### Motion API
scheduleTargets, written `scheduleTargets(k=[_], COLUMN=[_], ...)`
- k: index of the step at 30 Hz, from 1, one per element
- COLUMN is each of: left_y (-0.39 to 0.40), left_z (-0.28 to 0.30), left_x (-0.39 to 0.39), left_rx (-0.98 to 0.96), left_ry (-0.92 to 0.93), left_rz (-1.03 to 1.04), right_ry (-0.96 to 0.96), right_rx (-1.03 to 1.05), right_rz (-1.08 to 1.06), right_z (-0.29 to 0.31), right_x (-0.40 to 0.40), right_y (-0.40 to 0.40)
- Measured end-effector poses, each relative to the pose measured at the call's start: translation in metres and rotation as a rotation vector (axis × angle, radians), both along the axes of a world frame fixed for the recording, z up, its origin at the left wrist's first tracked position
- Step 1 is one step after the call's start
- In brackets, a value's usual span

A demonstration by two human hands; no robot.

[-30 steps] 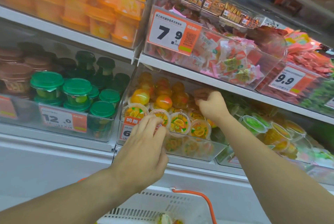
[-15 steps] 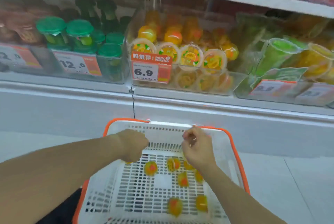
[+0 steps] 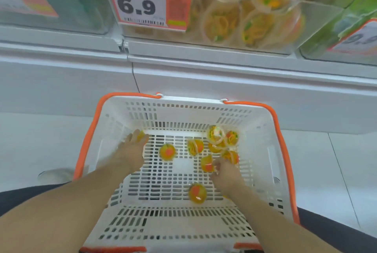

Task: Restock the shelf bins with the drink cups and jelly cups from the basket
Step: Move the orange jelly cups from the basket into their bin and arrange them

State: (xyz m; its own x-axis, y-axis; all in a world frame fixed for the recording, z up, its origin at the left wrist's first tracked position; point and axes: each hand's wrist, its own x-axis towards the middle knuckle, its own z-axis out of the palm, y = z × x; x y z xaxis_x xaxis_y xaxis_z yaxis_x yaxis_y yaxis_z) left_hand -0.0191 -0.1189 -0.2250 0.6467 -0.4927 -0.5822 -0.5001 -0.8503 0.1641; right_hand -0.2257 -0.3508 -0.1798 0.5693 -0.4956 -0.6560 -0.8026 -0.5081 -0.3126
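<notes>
The white basket with an orange rim stands on the floor below the shelf, and several orange jelly cups lie loose on its bottom. My left hand reaches into the far left corner, fingers around a jelly cup. My right hand is low in the right half, its curled fingers pinching another jelly cup. More cups lie at the middle, at the far right and near the front. The clear shelf bin above holds matching jelly cups.
A 6.9 price tag hangs on the bin's front. A bin of green items sits to its right and another clear bin to its left. The white shelf base runs behind the basket, on a pale tiled floor.
My view dropped from the shelf to the basket. Both hands left the bin, came down over the basket's far rim, then reached inside onto jelly cups.
</notes>
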Motion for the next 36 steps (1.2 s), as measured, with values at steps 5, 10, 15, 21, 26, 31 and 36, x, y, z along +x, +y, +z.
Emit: scheduleTargets(k=[5, 10, 15, 21, 26, 31, 36], left_y=[-0.003, -0.014, -0.008, 0.004, -0.012, -0.045, -0.071], left_z=[-0.025, -0.023, 0.009, 0.044, 0.103, 0.167, 0.258], left_x=[0.007, -0.007, -0.024, -0.039, -0.035, -0.042, -0.037], left_rx=[-0.173, -0.196, -0.307, -0.345, -0.493, -0.471, -0.404], left_ry=[-0.054, 0.100, 0.740, 0.977, 1.138, 0.858, 0.645], left_rz=[0.112, 0.189, 0.600, 0.730, 0.671, 0.325, 0.135], right_ry=[-0.061, 0.071, 0.134, 0.123, 0.073, -0.197, -0.315], right_rx=[0.015, 0.235, 0.205, 0.297, 0.491, 0.515, 0.516], right_rz=[0.049, 0.111, 0.101, -0.026, 0.055, 0.064, 0.159], right_z=[-0.015, -0.026, -0.031, -0.023, 0.032, 0.112, 0.215], right_x=[-0.001, 0.002, 0.014, 0.006, 0.023, 0.041, 0.050], right_y=[-0.002, -0.004, 0.003, 0.020, 0.018, 0.003, -0.028])
